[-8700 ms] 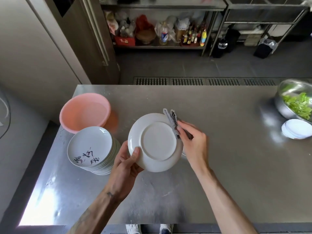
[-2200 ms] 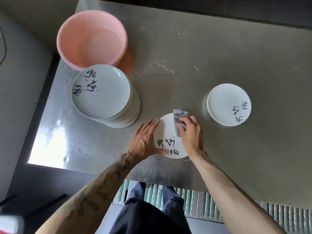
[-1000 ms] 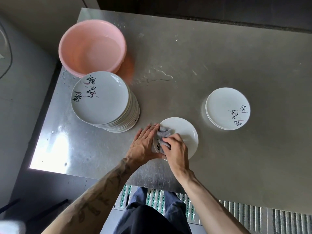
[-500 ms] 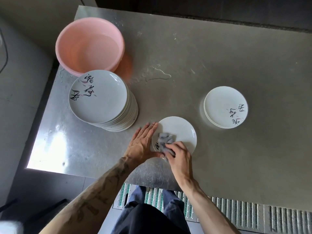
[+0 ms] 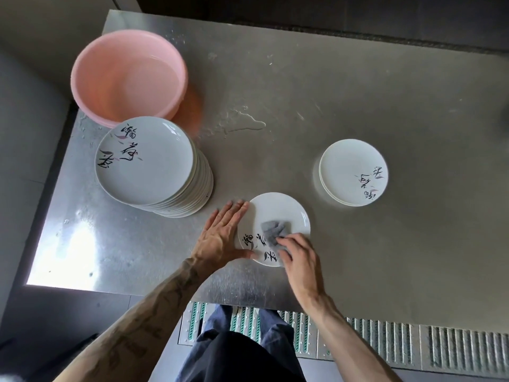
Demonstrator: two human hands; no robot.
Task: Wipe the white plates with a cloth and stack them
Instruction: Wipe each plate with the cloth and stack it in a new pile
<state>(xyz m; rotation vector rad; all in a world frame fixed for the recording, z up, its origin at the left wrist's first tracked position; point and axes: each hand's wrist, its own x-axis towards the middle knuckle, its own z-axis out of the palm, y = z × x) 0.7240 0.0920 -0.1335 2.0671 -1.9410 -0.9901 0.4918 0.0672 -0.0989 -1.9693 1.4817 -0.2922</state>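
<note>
Plate under work [image 5: 278, 213] lies face up on the steel table [image 5: 385, 244] near its front edge. The left hand [image 5: 223, 235] lies flat, fingers straight, against the rim at nine o'clock, evidently bracing the plate against sliding. The right hand [image 5: 298, 255], fingers curled, grips the bunched grey cloth [image 5: 274, 232] and presses it onto the plate's centre. A tall stack [image 5: 146, 161] stands at ten o'clock, presumably unwiped stock, just beside the pink basin [image 5: 126, 78] beyond it. A short stack [image 5: 349, 169] sits at two o'clock, well apart, judged the finished pile within right-hand reach. Puddle [image 5: 242, 122] noted at twelve o'clock.
</note>
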